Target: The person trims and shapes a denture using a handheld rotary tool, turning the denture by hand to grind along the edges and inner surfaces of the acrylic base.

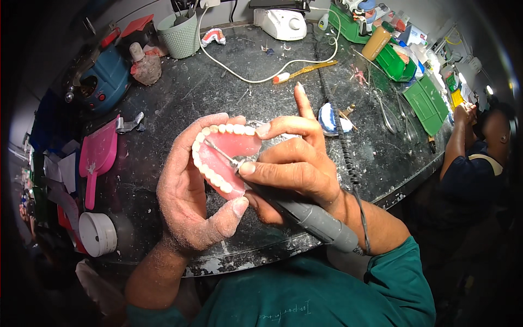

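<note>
My left hand (188,199), dusted with white powder, cups a pink denture (231,150) with a row of white teeth along its curved rim. My right hand (297,166) grips a grey rotary handpiece (308,215) like a pen, index finger raised. Its thin metal bur (220,152) rests on the pink inner face of the denture. The handpiece's black coiled cord (343,141) runs away across the bench.
Dark worktop (180,103) with a pink dustpan (98,155), white round container (98,234), green basket (181,35), another denture (213,36), white motor unit (280,23), white cable, blue-white cast (328,119), green trays (425,101). Another person (474,158) sits at right.
</note>
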A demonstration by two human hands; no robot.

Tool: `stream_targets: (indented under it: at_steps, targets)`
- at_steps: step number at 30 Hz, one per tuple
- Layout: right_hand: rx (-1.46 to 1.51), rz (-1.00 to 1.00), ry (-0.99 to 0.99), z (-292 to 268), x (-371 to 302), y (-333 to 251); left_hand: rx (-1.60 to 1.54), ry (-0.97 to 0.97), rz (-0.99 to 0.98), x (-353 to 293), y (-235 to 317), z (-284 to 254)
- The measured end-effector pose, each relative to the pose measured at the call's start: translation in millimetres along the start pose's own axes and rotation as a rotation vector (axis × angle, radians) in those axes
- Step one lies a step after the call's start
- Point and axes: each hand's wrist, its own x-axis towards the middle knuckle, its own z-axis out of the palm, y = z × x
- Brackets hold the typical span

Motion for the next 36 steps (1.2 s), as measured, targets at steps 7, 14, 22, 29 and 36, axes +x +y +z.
stream_targets:
  at_steps: [7,14,22,29,36]
  targets:
    - [0.013,0.000,0.009,1.1,0.2,1.0,-0.028,-0.013,0.002,-1.1,1.3,0.1]
    - [0.040,0.042,0.012,1.9,1.0,-1.9,-0.019,-0.011,-0.007,-1.6,3.4,0.0]
    - [0.051,0.046,0.014,1.5,2.0,-3.0,-0.045,-0.012,-0.011,-1.3,3.5,0.1]
    - [0.080,0.096,0.036,1.8,2.2,-4.1,-0.046,-0.026,-0.002,-1.2,1.3,-0.5]
    - [0.066,0.088,-0.008,-0.6,2.7,-6.1,-0.020,-0.035,0.013,-0.4,3.0,-0.6]
